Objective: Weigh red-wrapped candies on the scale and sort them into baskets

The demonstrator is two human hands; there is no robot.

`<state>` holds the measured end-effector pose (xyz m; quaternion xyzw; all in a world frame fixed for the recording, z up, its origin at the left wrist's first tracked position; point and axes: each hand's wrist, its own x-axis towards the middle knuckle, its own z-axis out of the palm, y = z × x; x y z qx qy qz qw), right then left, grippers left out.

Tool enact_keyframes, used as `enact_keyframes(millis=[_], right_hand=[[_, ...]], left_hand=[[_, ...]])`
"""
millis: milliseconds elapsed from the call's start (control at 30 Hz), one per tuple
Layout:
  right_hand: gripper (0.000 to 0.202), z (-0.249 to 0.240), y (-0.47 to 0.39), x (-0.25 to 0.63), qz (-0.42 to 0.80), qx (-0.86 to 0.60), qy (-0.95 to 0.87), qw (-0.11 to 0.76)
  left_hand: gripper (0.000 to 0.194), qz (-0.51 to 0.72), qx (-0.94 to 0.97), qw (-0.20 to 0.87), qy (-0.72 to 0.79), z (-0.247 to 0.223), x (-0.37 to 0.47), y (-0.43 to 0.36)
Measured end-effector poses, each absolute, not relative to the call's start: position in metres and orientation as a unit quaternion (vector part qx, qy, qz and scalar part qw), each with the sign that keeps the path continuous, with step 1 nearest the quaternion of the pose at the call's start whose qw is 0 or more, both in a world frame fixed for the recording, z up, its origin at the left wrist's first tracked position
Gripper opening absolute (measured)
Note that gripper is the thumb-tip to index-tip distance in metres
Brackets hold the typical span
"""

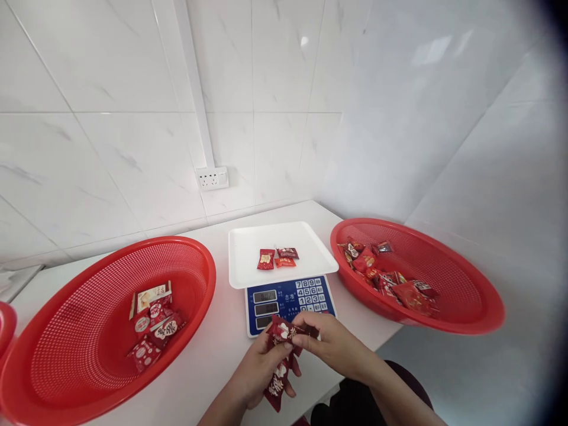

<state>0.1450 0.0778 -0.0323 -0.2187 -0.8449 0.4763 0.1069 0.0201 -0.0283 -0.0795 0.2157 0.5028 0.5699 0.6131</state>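
Note:
Dark red wrapped snacks (276,378) with white print lie in my left hand (261,364), its fingers curled around them. My right hand (326,340) pinches another dark red packet at the upper end of the bunch, and the two hands nearly meet. Both are just in front of a blue digital scale (288,296), covering part of its lower edge. On the scale's white tray (248,242) rest a dark red packet (265,259), a second dark red one (287,252) and an orange-red one (284,262).
At the left, a red mesh basket (66,307) holds several packets (166,328). Another red basket (461,296) at the right contains several red snack packets (415,296). A further red rim (6,325) shows at the far left edge. Behind the white table is a tiled wall with a socket (213,178).

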Motion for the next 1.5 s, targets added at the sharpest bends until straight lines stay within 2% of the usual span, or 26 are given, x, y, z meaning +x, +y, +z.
enact_keyframes(millis=[167, 300, 367, 467, 533, 600, 700, 800, 867, 1000, 1100, 1200, 1367, 1500], right_hand=[[0.015, -0.034, 0.083, 0.142, 0.487, -0.243, -0.823, 0.160], [0.017, -0.027, 0.111, 0.133, 0.366, -0.290, -0.834, 0.293], [0.022, -0.023, 0.126, 0.125, 0.287, -0.293, -0.850, 0.331], [0.029, -0.024, 0.140, 0.115, 0.202, -0.294, -0.877, 0.322], [0.030, -0.027, 0.137, 0.113, 0.190, -0.296, -0.883, 0.311], [0.029, -0.031, 0.125, 0.117, 0.244, -0.284, -0.879, 0.293], [0.029, -0.034, 0.098, 0.128, 0.389, -0.238, -0.864, 0.212], [0.019, -0.036, 0.076, 0.139, 0.461, -0.191, -0.853, 0.152], [0.010, -0.039, 0.069, 0.144, 0.482, -0.194, -0.840, 0.152], [0.025, -0.052, 0.068, 0.153, 0.504, -0.245, -0.807, 0.186], [0.032, -0.066, 0.070, 0.158, 0.502, -0.278, -0.787, 0.228], [0.039, -0.080, 0.072, 0.162, 0.531, -0.288, -0.762, 0.234], [0.042, -0.093, 0.071, 0.169, 0.591, -0.262, -0.738, 0.195], [0.044, -0.094, 0.069, 0.172, 0.631, -0.283, -0.685, 0.229]], left_hand=[[0.041, 0.586, 0.218, 0.617, 0.478, -0.075, 0.018, -0.029], [0.035, 0.608, 0.214, 0.625, 0.441, -0.070, 0.016, -0.030], [0.035, 0.610, 0.208, 0.627, 0.437, -0.069, 0.016, -0.030], [0.036, 0.610, 0.204, 0.627, 0.439, -0.069, 0.016, -0.030], [0.038, 0.612, 0.210, 0.624, 0.438, -0.069, 0.016, -0.030], [0.039, 0.606, 0.227, 0.627, 0.434, -0.071, 0.015, -0.030], [0.041, 0.583, 0.258, 0.643, 0.425, -0.078, 0.015, -0.028], [0.043, 0.553, 0.295, 0.659, 0.416, -0.086, 0.017, -0.026], [0.046, 0.538, 0.323, 0.659, 0.415, -0.089, 0.019, -0.025], [0.048, 0.540, 0.367, 0.624, 0.429, -0.092, 0.024, -0.024], [0.044, 0.536, 0.386, 0.571, 0.487, -0.094, 0.028, -0.022], [0.045, 0.512, 0.415, 0.520, 0.543, -0.096, 0.030, -0.021], [0.048, 0.473, 0.454, 0.495, 0.570, -0.089, 0.034, -0.020], [0.048, 0.487, 0.433, 0.494, 0.575, -0.082, 0.040, -0.018]])
